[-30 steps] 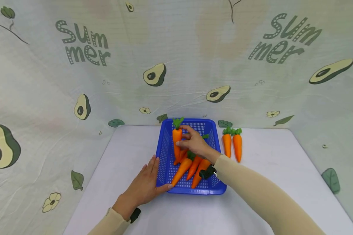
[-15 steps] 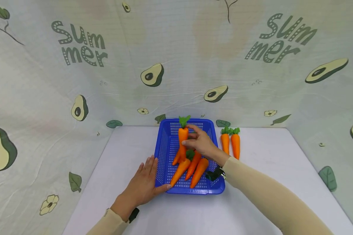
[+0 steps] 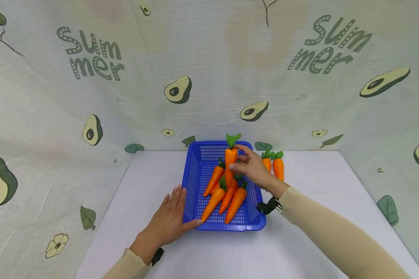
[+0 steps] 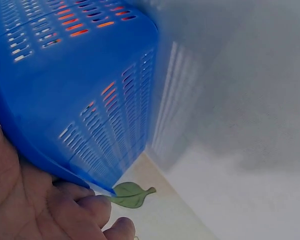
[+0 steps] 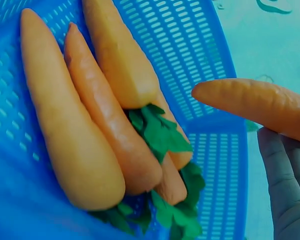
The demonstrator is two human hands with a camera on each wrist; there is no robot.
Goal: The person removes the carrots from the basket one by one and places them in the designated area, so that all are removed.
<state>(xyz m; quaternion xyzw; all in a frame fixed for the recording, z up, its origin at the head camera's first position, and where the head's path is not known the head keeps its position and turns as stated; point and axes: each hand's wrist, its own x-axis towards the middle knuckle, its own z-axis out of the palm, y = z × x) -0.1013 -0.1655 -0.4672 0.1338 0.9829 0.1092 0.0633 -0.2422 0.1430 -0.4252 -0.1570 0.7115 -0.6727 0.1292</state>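
Observation:
My right hand pinches an orange carrot upright by its upper part, green leaves on top, over the right half of the blue plastic basket. Its tip points down toward the carrots inside; the right wrist view shows the held carrot apart from them. Several carrots lie in the basket, among them a front one and a right one. My left hand rests with straight fingers along the basket's left side, its thumb at the front rim. In the left wrist view that hand touches the rim.
Two more carrots lie on the white table right of the basket; one is a leafy carrot partly behind my right wrist. A cloth backdrop printed with avocados rises behind the table and along its sides.
My right hand has moved right with the carrot, from the basket's left part to its right part. A carrot lying at the left inside shows more fully. My left hand stays at the rim.

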